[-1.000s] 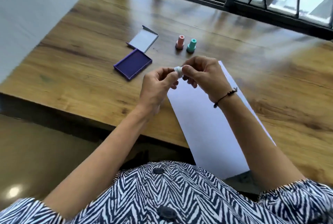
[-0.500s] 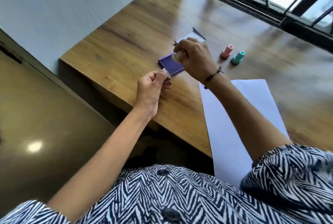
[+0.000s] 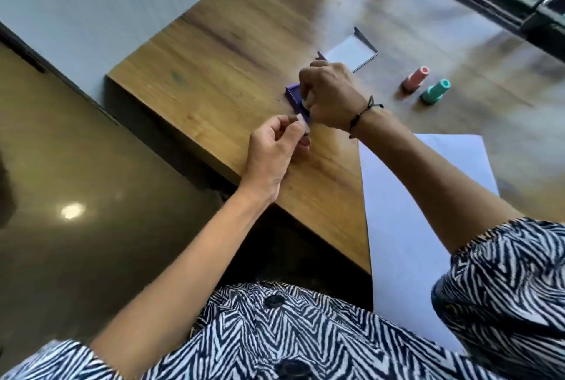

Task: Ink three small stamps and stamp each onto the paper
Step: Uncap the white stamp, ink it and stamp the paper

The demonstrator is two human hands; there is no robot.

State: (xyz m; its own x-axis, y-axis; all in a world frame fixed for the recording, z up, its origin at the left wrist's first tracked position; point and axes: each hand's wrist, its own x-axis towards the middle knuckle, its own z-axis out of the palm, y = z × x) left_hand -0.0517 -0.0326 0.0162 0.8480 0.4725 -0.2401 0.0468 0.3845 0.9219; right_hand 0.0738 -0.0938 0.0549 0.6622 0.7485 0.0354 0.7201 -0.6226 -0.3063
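The ink pad (image 3: 296,98) lies on the table (image 3: 214,74), its lid (image 3: 351,54) just behind it. 2 stamps (image 3: 416,79) stand well right of the pad. The paper (image 3: 428,196) lies nearer, right of both hands; the right hand (image 3: 331,95) covers the pad, apparently pressing a 3rd stamp (image 3: 306,101) there.

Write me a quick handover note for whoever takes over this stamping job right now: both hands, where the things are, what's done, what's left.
Right hand: holds the white stamp down at the purple ink pad; contact is hidden.
Left hand: pinches a small pale piece, probably the stamp's cap.
Pink stamp and teal stamp stand upright beyond the paper, untouched. Pad lid lies open behind the pad.
Done: first stamp uncapped, at the pad.
Left: the visible paper shows no marks, so all three prints remain.
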